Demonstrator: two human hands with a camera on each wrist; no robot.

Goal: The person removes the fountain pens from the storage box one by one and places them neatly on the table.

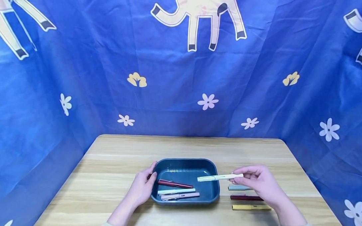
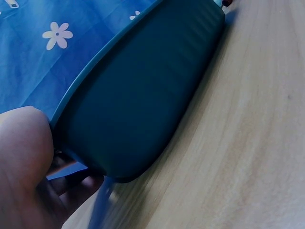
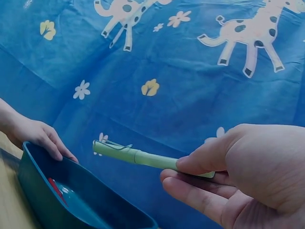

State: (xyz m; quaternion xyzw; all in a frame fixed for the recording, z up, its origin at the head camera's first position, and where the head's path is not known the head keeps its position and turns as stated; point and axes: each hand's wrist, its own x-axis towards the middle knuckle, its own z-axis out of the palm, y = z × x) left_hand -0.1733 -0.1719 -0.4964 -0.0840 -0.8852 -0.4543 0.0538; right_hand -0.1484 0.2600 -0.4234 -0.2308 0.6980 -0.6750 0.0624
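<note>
A dark teal plastic box (image 1: 183, 172) sits on the table, with my left hand (image 1: 141, 187) holding its left end. In the left wrist view the thumb lies at the box's rim and the fingers bend round the outer corner. Inside lie a dark red pen (image 1: 175, 184), a pale mint pen (image 1: 183, 191) and a lilac pen (image 1: 184, 195). My right hand (image 1: 262, 181) pinches a light green clip pen (image 3: 121, 152) between thumb and fingers by one end. Its clip end points left, over the box's right side in the head view.
Right of the box, partly under my right hand in the head view, a light blue pen (image 1: 237, 188), a dark red pen (image 1: 245, 198) and a yellow pen (image 1: 250, 207) lie in a column on the wooden table (image 1: 128, 148). A blue patterned cloth (image 1: 168, 103) hangs around the table.
</note>
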